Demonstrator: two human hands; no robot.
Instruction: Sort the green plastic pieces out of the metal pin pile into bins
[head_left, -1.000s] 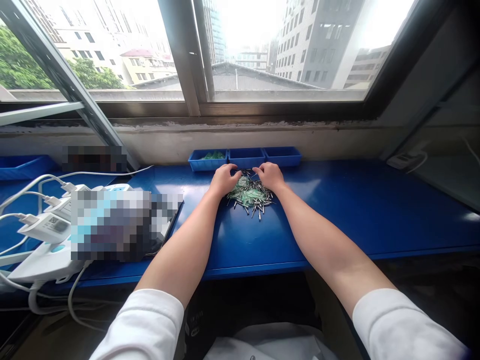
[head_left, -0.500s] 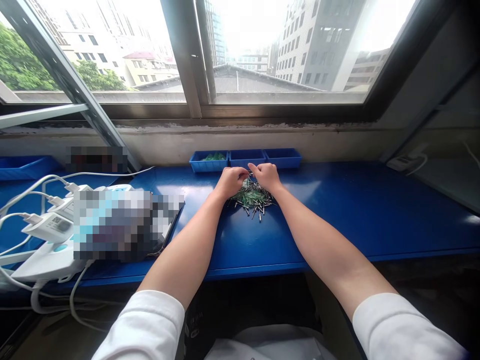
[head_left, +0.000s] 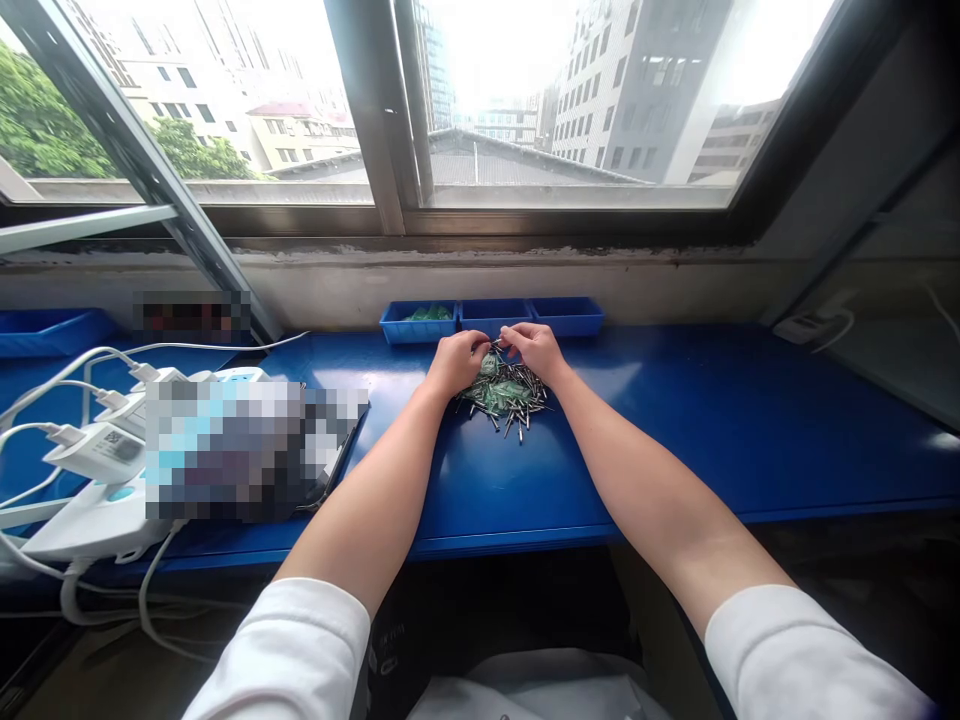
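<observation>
A pile of small metal pins and green pieces (head_left: 508, 394) lies on the blue table (head_left: 480, 490). Over the pile's left back edge, my left hand (head_left: 457, 362) is closed in a pinch. My right hand (head_left: 534, 350) is also pinched, just right of it, with a small thin metal piece between its fingertips. The fingertips of both hands are close together above the pile. What the left fingers hold is too small to make out. Behind the hands stand three joined blue bins; the left bin (head_left: 418, 325) contains green pieces, and the middle bin (head_left: 493, 318) is partly behind my hands.
At the left, a white power strip (head_left: 97, 525) with plugs and cables sits beside a blurred stack of items (head_left: 225, 450). Another blue tray (head_left: 52, 332) is at the far left. A metal frame rises by the window. A white socket (head_left: 806, 325) is at the back right.
My right hand's fingers have curled in and its thumb is lower. My left hand has shifted slightly left, and more of the pile shows between the hands.
</observation>
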